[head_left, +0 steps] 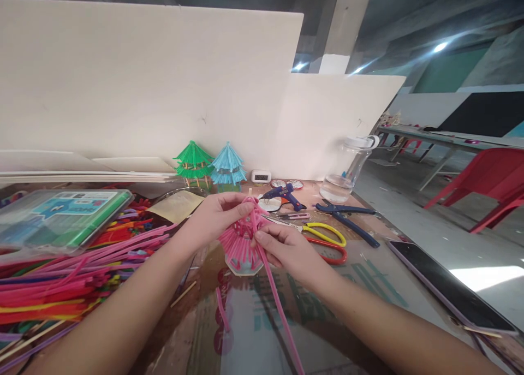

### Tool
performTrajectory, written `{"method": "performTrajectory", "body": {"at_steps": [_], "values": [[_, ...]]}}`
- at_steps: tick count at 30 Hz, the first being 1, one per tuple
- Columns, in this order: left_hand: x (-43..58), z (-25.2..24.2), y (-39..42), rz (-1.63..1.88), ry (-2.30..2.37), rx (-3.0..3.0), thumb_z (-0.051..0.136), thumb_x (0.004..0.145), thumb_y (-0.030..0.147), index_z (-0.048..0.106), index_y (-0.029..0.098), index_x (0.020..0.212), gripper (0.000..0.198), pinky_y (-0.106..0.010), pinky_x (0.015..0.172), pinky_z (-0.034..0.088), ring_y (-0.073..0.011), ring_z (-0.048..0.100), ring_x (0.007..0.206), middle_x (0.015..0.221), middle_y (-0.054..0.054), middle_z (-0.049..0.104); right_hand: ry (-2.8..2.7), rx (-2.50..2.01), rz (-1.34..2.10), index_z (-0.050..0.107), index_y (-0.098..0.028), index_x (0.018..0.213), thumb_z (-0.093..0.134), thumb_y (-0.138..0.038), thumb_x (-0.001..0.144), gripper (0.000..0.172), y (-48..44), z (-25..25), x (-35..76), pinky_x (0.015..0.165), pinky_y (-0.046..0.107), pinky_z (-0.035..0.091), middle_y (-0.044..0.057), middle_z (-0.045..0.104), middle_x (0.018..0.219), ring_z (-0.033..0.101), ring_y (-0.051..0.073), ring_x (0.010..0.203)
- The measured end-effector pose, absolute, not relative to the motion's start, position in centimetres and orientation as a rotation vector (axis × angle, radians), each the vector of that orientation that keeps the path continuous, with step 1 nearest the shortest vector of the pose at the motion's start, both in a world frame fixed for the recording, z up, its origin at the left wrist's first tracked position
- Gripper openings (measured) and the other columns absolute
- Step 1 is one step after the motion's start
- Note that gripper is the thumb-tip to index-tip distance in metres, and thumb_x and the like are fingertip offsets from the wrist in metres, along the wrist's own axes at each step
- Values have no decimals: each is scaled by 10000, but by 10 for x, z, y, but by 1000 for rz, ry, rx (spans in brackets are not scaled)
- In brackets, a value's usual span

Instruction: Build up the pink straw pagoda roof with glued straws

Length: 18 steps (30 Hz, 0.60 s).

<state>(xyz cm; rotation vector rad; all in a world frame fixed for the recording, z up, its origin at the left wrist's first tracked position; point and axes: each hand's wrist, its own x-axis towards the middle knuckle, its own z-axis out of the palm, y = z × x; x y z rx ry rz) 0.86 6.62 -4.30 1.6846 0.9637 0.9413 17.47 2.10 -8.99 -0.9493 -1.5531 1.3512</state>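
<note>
A small pink pagoda model (238, 250) covered in pipe cleaners stands in front of me on a pale many-sided base. At its top, the fingers of my left hand (221, 216) are closed, pinching the peak beside a short wooden stick. My right hand (282, 244) is closed on a long pink pipe cleaner (275, 296) just right of the model. The strip runs up to the peak, and its other end hangs toward the table's front edge. My fingers hide part of the roof. A short cut pink pipe cleaner (222, 309) lies nearer to me.
Green (193, 165) and blue pagoda models (228, 165) stand behind. Rightward lie a glue gun (285, 195), yellow-and-red-handled scissors (327, 236), blue pliers (347, 214), a water bottle (346, 170) and a phone (446, 282). Bundled pipe cleaners (53, 287) and a plastic case (61, 219) are left.
</note>
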Motion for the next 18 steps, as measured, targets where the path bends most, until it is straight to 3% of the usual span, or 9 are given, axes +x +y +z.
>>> {"method": "performTrajectory", "body": {"at_steps": [10,18], "values": [[-4,-38,71,903,1082,1869,682,701,458,611,168,924,373,-306,742,477,-175,622,828,911,-31,678,-1507,-962,1384,530,-180,695,604,-589,727,417,20,-87,173,420,226,189,-102,357,435,274,60,405],[2,-37,65,905,1099,1889,653,707,466,598,165,871,348,-290,696,478,-171,623,785,882,-32,676,-1512,-965,1379,489,-191,664,607,-604,720,433,19,-89,171,422,219,187,-104,353,434,274,56,408]]}}
